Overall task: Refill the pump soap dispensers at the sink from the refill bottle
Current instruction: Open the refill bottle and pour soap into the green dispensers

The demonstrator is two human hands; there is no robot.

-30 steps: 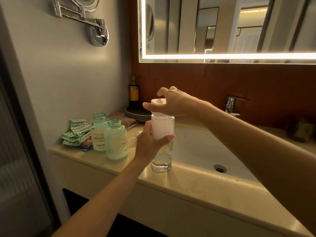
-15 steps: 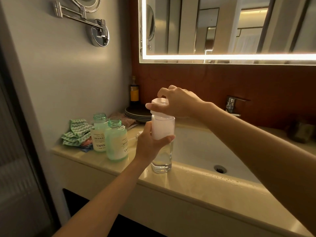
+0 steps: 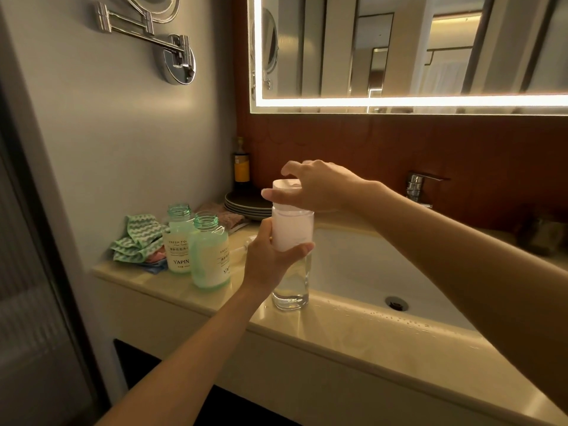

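Beige stone counter (image 3: 338, 342) ran across the lower frame. Left of centre stood two mint-green soap dispenser bottles (image 3: 210, 253), necks open, probably awaiting a pour. Just right of them the left hand (image 3: 267, 259) wrapped round the tall clear refill bottle (image 3: 292, 232), steadying it upright on the counter's edge. The right hand (image 3: 316, 186) curled over its round white cap (image 3: 284, 184), apparently to twist it.
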